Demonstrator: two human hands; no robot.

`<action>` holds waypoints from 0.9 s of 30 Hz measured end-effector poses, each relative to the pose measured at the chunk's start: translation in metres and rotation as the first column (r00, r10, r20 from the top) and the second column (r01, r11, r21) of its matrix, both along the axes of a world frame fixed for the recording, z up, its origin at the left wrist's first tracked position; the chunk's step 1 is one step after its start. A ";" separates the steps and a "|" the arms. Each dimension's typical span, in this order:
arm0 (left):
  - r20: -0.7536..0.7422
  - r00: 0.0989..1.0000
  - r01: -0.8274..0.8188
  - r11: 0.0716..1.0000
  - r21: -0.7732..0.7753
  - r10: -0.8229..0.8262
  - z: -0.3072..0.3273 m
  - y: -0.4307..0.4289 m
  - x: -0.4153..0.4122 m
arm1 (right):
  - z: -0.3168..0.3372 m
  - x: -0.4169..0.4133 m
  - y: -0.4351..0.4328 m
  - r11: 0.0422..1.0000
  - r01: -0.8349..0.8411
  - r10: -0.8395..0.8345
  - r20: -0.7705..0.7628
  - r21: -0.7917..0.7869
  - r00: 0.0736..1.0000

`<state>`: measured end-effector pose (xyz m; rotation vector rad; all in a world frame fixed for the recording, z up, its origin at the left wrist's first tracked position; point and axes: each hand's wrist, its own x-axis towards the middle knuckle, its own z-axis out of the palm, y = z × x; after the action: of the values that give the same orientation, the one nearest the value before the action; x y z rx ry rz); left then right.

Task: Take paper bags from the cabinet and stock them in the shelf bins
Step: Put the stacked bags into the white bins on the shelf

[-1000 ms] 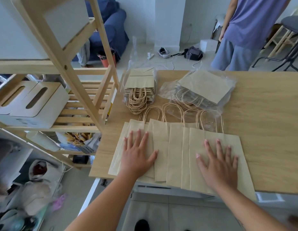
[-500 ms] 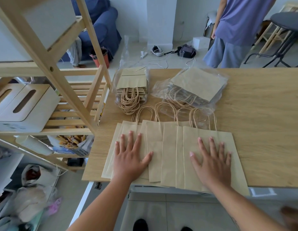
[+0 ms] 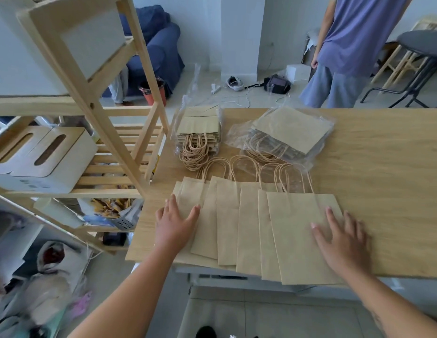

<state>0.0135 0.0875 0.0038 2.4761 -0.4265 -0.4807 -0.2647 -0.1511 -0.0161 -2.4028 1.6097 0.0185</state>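
Several flat brown paper bags (image 3: pixel 246 223) with twisted handles lie fanned out and overlapping along the near edge of the wooden table (image 3: pixel 383 167). My left hand (image 3: pixel 174 225) rests flat on the leftmost bags, fingers apart. My right hand (image 3: pixel 342 240) lies flat at the right edge of the rightmost bag, fingers spread. Behind the fan sit two packs of bags in clear plastic, one at the left (image 3: pixel 200 132) and one at the right (image 3: pixel 290 135).
A wooden shelf unit (image 3: pixel 95 98) stands left of the table, with a white lidded box (image 3: pixel 44 159) on its slatted shelf. A person (image 3: pixel 351 52) stands beyond the table. A black stool (image 3: pixel 422 59) is at far right. Bags and clutter lie on the floor at left.
Both hands have slid outward on the bags: the left hand to the fan's left edge, the right hand to its right edge. The fan lies a little wider.
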 end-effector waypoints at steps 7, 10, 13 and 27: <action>-0.146 0.974 -0.188 0.978 -0.087 0.174 0.006 -0.017 0.000 | -0.008 0.046 0.031 1.000 -0.001 0.001 0.045 -0.004 0.999; -0.353 0.908 -0.292 0.946 -0.143 0.227 0.010 -0.027 -0.001 | -0.006 0.072 0.051 1.000 -0.021 0.019 0.085 0.019 0.996; -0.466 0.855 -0.328 0.933 -0.146 0.228 0.018 -0.036 -0.004 | -0.004 0.090 0.069 0.999 -0.039 0.036 0.120 0.020 0.992; -0.330 0.921 -0.198 0.978 0.059 0.206 0.018 -0.056 -0.005 | 0.021 0.118 0.098 0.976 -0.004 -0.093 0.430 0.218 0.898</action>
<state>0.0082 0.0320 0.0213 2.3646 -0.0263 -0.8058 -0.1464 -0.0528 0.0047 -2.0200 1.3709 -0.3198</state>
